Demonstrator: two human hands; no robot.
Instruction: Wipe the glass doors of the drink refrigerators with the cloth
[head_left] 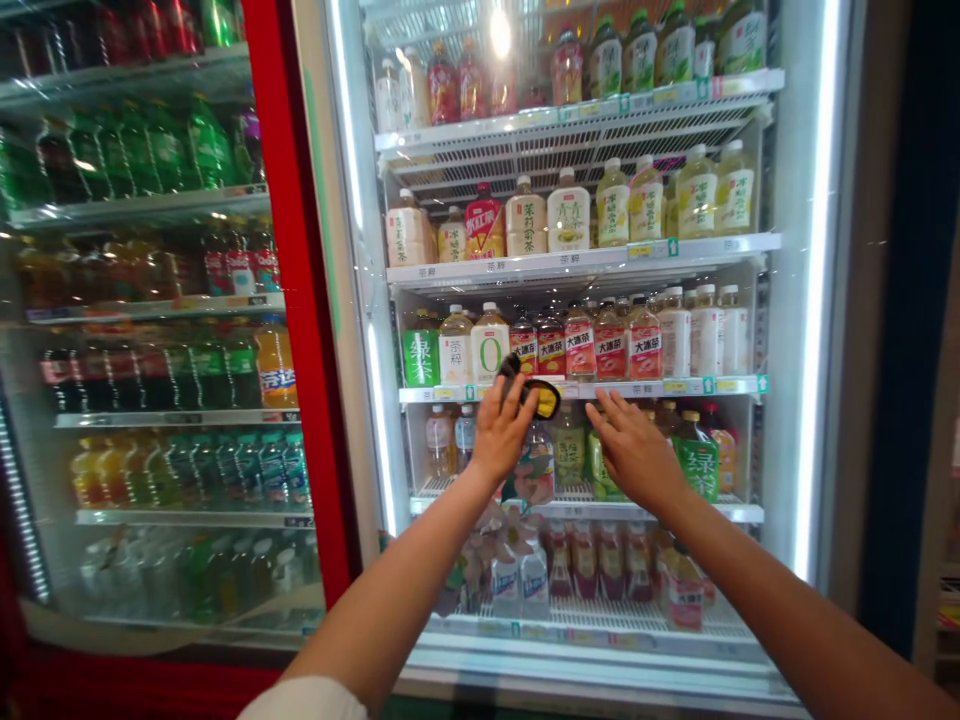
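Note:
My left hand [501,428] is raised in front of the lit drinks fridge, closed on what looks like a pair of dark-rimmed glasses [544,399] with a yellow patch showing in one lens. Part of the frame is hidden by my fingers. Behind it stand bottles with red and black labels [551,350] and a white bottle marked with a green 0 [490,345]. To the right, my right hand [636,445] is held up with its fingers stretched out and nothing in it. Just beyond it are a shelf edge [645,389] and a green-labelled bottle [699,455].
Several shelves of bottled drinks fill the fridge [814,300], with bright light strips down both sides. Reflections show across its front. On the left, a red-framed fridge [300,300] holds rows of soda bottles [210,140]. A dark wall [907,300] borders the right side.

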